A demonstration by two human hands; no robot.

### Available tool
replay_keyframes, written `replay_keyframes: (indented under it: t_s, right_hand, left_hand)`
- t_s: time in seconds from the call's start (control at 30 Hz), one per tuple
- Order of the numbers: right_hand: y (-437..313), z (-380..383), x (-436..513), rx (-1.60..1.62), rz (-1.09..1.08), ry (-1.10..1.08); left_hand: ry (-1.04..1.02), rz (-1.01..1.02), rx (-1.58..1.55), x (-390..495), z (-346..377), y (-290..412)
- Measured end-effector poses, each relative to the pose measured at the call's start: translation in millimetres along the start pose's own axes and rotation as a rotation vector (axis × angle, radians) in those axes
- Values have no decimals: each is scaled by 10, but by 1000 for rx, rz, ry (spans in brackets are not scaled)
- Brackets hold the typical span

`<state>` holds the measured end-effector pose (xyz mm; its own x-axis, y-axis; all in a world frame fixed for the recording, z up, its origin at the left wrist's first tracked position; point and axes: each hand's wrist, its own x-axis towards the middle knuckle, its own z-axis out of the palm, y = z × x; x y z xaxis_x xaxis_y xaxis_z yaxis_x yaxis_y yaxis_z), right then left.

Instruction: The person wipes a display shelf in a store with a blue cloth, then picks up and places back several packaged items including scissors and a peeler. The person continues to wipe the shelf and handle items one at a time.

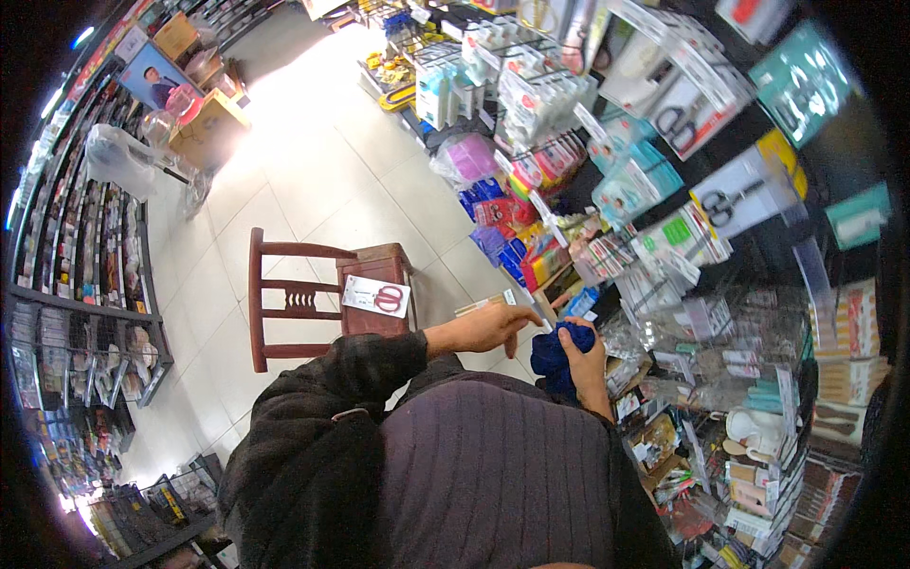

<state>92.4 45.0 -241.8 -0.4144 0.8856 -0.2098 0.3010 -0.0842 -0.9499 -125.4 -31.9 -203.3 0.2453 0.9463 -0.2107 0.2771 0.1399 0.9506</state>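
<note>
My right hand (586,361) grips a bunched dark blue cloth (558,354), its thumb pressed on top. My left hand (487,329) is just left of the cloth, fingers apart and bent downward, holding nothing that I can see. Left of my hands stands a reddish-brown wooden chair (295,284). On its seat lies a carded pack of scissors (375,296) with dark red handles. A small flat pack (483,303) shows just beyond my left hand; what it holds is unclear.
A display rack close on my right carries hanging packs, including carded black-handled scissors (725,199) and teal packs (636,178). Colourful folded goods (512,220) fill its lower level. Along the left run stocked shelves (85,242). A cardboard box (210,131) stands beyond the chair on pale floor tiles (306,171).
</note>
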Motion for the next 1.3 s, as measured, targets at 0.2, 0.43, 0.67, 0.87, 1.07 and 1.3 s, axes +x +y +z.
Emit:
replay_keyframes:
  t_s: [0.2,0.43,0.67,0.87,1.07,1.3]
  right_hand:
    - [-12,644,367,-29,34,18]
    - [-308,1268,580,-135,62,-179]
    - [-511,1480,880,-246,44,-345]
    - [-275,1619,1015,-265,61,-454]
    - [36,1719,1055,-340,117,-551]
    - [1079,1865,1167,-396,253,-468]
  left_hand:
    - [322,14,134,-154,-1627,-1179]
    - [1413,-437,330,-2240,-3437,-2568]
    - [1608,-1039,539,-3712,-2346,-3693]
    - [1697,-1206,469,-3809,-1643,-3921]
    - [1212,-993,565,-3207,-1494,-4475]
    - [608,-1000,778,-1856,-1324,-5549]
